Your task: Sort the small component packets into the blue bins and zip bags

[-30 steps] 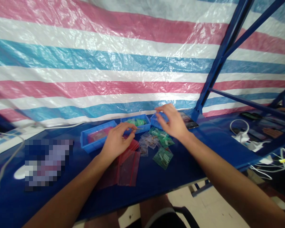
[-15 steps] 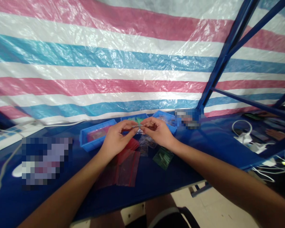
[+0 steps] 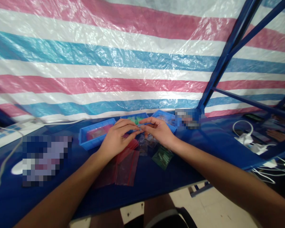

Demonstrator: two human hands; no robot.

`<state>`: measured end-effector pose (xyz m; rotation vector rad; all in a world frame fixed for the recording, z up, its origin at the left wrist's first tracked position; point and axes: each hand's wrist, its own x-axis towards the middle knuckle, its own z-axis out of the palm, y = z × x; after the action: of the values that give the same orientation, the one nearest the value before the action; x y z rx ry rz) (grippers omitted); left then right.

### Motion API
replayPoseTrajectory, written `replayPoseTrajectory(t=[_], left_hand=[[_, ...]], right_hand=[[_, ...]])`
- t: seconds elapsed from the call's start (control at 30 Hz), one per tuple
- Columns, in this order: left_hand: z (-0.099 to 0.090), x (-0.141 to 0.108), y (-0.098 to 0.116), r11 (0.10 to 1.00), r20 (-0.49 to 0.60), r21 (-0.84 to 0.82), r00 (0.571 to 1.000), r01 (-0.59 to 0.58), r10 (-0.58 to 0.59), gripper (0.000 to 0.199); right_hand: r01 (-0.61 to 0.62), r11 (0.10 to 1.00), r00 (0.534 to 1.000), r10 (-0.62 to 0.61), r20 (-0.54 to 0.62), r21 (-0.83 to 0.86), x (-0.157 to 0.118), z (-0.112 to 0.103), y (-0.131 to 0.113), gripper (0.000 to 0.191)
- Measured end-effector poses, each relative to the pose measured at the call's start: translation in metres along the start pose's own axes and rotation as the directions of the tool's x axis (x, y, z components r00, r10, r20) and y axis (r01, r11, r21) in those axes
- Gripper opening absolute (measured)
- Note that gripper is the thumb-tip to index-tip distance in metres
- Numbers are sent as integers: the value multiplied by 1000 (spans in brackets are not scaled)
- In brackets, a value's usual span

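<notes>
My left hand point(image 3: 118, 136) and my right hand point(image 3: 160, 131) meet at the fingertips over the middle of the table. The fingers of both are pinched round something too small to make out. Clear plastic bags point(image 3: 143, 145) lie just below the fingertips. Red zip bags point(image 3: 127, 167) lie near my left hand, and a green bag with small long pieces point(image 3: 163, 157) lies under my right wrist. Behind the hands are a blue tray with red bags point(image 3: 96, 134), a blue tray with green bags point(image 3: 135, 118) and a blue tray with clear bags point(image 3: 166, 118).
The blue table point(image 3: 216, 142) meets a striped plastic sheet point(image 3: 109, 85) at the back. A blue metal frame point(image 3: 218, 68) stands at the right, near white cables and plugs point(image 3: 247, 141). At the left are a white cable point(image 3: 2, 167) and a blurred-out item point(image 3: 47, 158).
The shiny clear piece between my fingertips no longer shows. The fingers of both hands have shifted and look straighter, with the hands still close together.
</notes>
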<state>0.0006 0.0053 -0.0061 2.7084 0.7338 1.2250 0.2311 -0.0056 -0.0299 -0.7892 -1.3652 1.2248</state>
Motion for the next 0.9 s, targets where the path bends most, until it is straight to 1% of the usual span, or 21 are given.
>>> replayPoseTrajectory(t=[0.1, 0.17, 0.23, 0.3, 0.4, 0.43, 0.5, 0.57, 0.63, 0.7, 0.83, 0.9], left_hand=[[0, 0, 4, 991, 6, -34, 992, 127, -127, 23], [1, -1, 6, 968, -6, -48, 969, 246, -246, 26], [2, -1, 8, 938, -28, -87, 941, 335, -338, 28], [4, -1, 9, 914, -39, -161, 923, 372, -382, 32], [4, 0, 12, 891, -17, -237, 916, 387, -402, 37], [3, 0, 12, 894, -7, -226, 917, 388, -399, 37], [1, 1, 14, 929, -2, -164, 942, 332, -337, 35], [-2, 2, 16, 972, 0, -97, 976, 215, -216, 34], [-2, 2, 16, 991, 18, -55, 993, 118, -117, 39], [-2, 1, 15, 995, 31, -30, 995, 94, -93, 39], [1, 0, 11, 997, -1, -21, 997, 76, -76, 21], [1, 0, 9, 996, -22, -30, 997, 79, -79, 17]], right_hand=[[-28, 999, 1000, 28, 7, 16, -1, 0, -4, 44], [-40, 999, 998, 40, 38, -2, -2, 0, -5, 45], [-24, 999, 997, 27, 70, -41, -3, 0, -4, 44], [8, 998, 996, -2, 84, -69, -3, 0, -1, 42], [26, 998, 996, -21, 87, -54, -2, 1, 3, 41], [24, 999, 996, -21, 84, -40, -2, 1, 3, 42], [16, 1000, 998, -15, 68, -14, -1, 1, 2, 47], [0, 1000, 999, 0, 54, 12, -1, 1, 1, 53], [-18, 999, 998, 16, 55, 39, -2, 0, -1, 57], [-37, 997, 997, 33, 64, 61, -3, -1, -2, 57], [-75, 994, 995, 70, 68, 78, -5, 0, -2, 47], [-91, 993, 994, 87, 63, 70, -5, 1, -4, 43]])
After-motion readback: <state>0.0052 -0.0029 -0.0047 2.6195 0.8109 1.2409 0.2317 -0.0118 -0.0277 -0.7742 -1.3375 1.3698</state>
